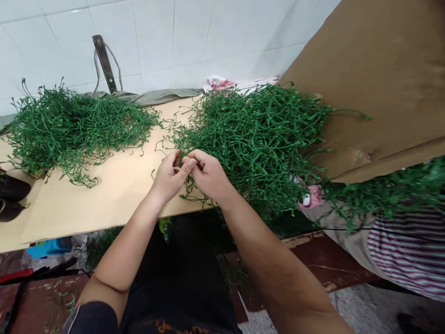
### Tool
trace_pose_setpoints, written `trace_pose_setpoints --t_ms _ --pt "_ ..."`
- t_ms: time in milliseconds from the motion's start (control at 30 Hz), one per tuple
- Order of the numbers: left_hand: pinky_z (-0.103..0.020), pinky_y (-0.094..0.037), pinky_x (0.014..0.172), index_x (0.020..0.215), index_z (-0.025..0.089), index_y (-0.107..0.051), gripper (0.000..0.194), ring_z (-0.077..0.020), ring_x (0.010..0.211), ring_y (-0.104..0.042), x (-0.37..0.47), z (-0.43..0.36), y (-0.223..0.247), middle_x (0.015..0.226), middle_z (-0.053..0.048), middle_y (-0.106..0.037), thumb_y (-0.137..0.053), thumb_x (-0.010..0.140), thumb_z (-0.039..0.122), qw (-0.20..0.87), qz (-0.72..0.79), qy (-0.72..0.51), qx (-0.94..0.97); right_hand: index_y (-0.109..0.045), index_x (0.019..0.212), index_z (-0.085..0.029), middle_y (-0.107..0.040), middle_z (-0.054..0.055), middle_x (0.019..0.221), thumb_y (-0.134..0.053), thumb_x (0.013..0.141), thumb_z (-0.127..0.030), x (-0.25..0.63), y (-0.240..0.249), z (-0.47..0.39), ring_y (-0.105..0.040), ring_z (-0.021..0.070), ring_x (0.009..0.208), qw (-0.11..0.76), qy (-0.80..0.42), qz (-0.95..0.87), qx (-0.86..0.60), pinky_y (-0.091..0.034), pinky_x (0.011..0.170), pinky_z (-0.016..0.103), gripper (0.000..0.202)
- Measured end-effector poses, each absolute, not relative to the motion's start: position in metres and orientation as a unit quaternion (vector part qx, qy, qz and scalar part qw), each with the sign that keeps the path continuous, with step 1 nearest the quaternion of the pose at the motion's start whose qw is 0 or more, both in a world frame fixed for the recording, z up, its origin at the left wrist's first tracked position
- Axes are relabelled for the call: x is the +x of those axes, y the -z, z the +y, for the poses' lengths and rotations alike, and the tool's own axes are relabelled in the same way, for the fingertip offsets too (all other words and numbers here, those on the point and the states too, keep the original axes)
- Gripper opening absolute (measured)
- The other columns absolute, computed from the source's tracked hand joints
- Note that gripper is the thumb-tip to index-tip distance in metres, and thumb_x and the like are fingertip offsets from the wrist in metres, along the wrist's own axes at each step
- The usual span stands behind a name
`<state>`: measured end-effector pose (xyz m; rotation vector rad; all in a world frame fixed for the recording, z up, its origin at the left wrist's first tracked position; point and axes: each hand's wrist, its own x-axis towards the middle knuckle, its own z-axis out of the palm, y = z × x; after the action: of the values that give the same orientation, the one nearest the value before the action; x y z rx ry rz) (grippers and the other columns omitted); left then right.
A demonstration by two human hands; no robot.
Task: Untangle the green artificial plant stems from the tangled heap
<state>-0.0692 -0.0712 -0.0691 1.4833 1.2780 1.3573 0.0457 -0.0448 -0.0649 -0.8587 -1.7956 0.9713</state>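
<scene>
My left hand and my right hand meet over the board's front half, fingers bent and thumbs close together. Both pinch a thin green stem; the fingers cover much of it, so whether it is one stem or more is unclear. Just beyond and to the right of my hands lies a large heap of curly green stems with small knobbed tips. Another heap of green stems spreads over the left part of the board. A few loose stems hang below my fingers.
A pale board serves as the worktop against a white tiled wall. Brown cardboard rises at the right, near a person in a striped garment. Dark cylinders stand at far left; a blue object sits below.
</scene>
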Motion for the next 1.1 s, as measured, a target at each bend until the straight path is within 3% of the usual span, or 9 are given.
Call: trace_pose_setpoints --t_ms 100,200,400,633,800,1100 --pt "-0.020 -0.037 0.057 0.082 0.015 -0.053 0.029 -0.0087 0.064 -0.045 -0.071 -0.069 0.073 0.072 0.000 -0.052 -0.055 0.076 0.042 0.397 0.480 -0.530 0.575 -0.041 0.059 -0.018 -0.035 -0.004 0.054 -0.053 0.077 -0.044 0.047 0.067 -0.045 -0.032 0.0079 0.052 0.434 -0.392 -0.729 -0.355 -0.026 0.048 0.024 0.033" --pt "-0.020 -0.035 0.057 0.067 0.016 -0.050 0.020 -0.0082 0.059 -0.041 -0.080 -0.069 0.075 0.062 0.002 -0.047 -0.053 0.078 0.032 0.355 0.510 -0.509 0.595 -0.040 0.057 -0.018 -0.033 -0.003 0.054 -0.053 0.076 -0.050 0.051 0.068 -0.042 -0.031 0.0081 0.053 0.426 -0.404 -0.730 -0.349 -0.027 0.049 0.024 0.039" --pt "-0.023 -0.036 0.063 0.063 0.017 -0.051 0.022 -0.0122 0.068 -0.046 -0.097 -0.071 0.073 0.065 -0.001 -0.050 -0.045 0.080 0.029 0.231 0.564 -0.433 0.664 -0.041 0.060 -0.018 -0.042 -0.001 0.056 -0.046 0.077 -0.057 0.048 0.071 -0.038 -0.039 0.0095 0.055 0.413 -0.453 -0.722 -0.321 -0.034 0.053 0.025 0.043" --pt "-0.025 -0.036 0.064 0.064 0.017 -0.056 0.022 -0.0136 0.067 -0.049 -0.096 -0.081 0.068 0.067 -0.003 -0.056 -0.044 0.082 0.023 0.157 0.574 -0.315 0.739 -0.048 0.073 -0.019 -0.037 -0.004 0.054 -0.051 0.078 -0.049 0.047 0.073 -0.038 -0.031 0.0076 0.048 0.386 -0.438 -0.727 -0.360 -0.027 0.046 0.024 0.031" --pt "-0.025 -0.035 0.062 0.063 0.017 -0.056 0.029 -0.0125 0.064 -0.048 -0.096 -0.081 0.074 0.064 -0.002 -0.056 -0.040 0.085 0.028 0.105 0.585 -0.335 0.731 -0.048 0.071 -0.018 -0.043 -0.002 0.061 -0.058 0.074 -0.042 0.046 0.070 -0.038 -0.038 0.0086 0.055 0.374 -0.429 -0.755 -0.326 -0.033 0.051 0.024 0.026" --pt "-0.031 -0.039 0.079 0.077 0.018 -0.062 0.026 -0.0165 0.083 -0.050 -0.103 -0.082 0.074 0.083 -0.005 -0.059 -0.042 0.086 0.032 0.043 0.590 -0.351 0.726 -0.041 0.061 -0.019 -0.042 0.000 0.059 -0.042 0.081 -0.020 0.048 0.072 -0.036 -0.038 0.0122 0.059 0.393 -0.294 -0.781 -0.387 -0.030 0.058 0.027 0.020"
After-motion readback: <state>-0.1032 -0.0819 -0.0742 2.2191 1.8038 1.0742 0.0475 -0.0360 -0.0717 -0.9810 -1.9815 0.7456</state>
